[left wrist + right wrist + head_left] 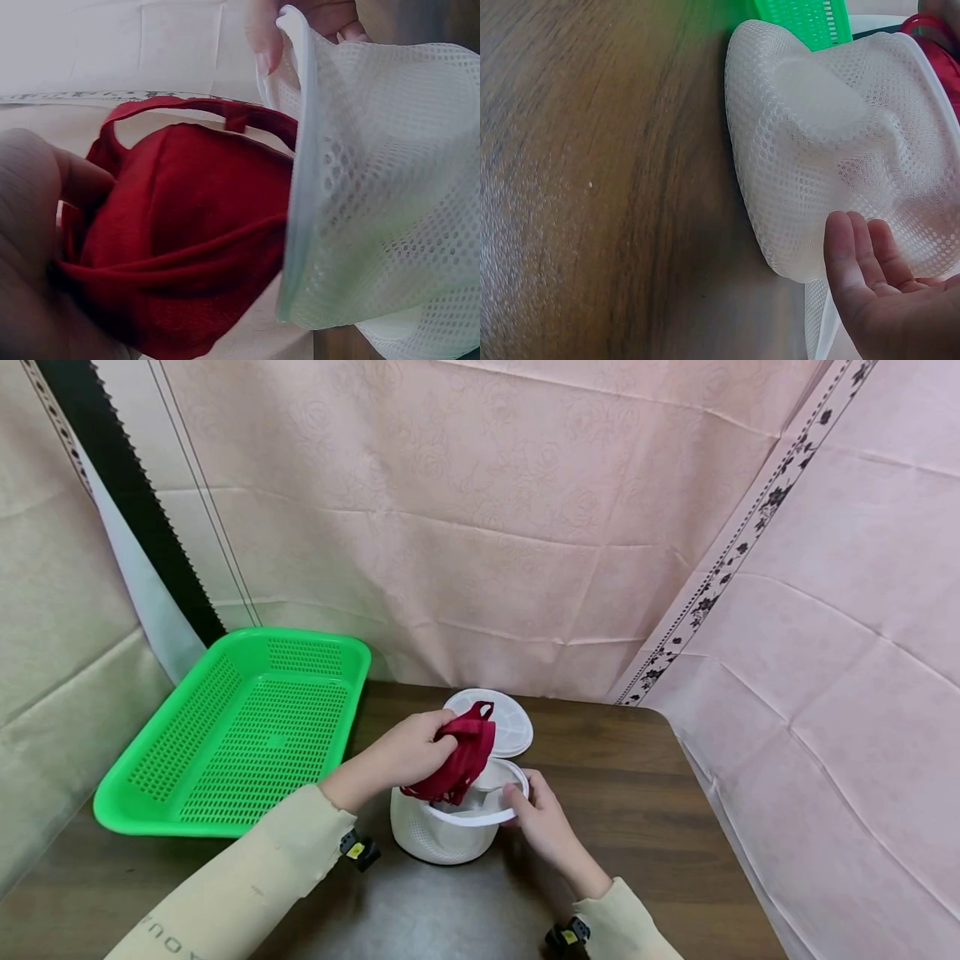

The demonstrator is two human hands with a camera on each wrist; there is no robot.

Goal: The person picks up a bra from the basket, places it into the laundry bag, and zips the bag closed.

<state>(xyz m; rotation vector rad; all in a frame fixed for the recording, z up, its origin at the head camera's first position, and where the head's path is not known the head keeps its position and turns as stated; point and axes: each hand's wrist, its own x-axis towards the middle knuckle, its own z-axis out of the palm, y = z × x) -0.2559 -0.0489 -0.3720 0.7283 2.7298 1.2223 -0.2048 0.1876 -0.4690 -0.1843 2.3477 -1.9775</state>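
My left hand point(411, 752) grips a red bra point(467, 750) over the open mouth of a white mesh laundry bag point(442, 839). In the left wrist view the bra's cup point(202, 195) and strap reach up to the bag's stiff white rim point(300, 180), and its far end is hidden behind it. My right hand point(546, 820) holds that rim at its right side, thumb at the edge. The right wrist view has the other fingers point(842, 244) against the outer mesh. Behind the mouth lies the bag's round white lid point(510, 727), flipped back.
A green plastic basket point(273, 739) with slotted walls stands at the left on the dark wooden table point(622, 802). Pale patterned cloth point(480, 568) hangs along the back and both sides. Both wrists carry small black cameras.
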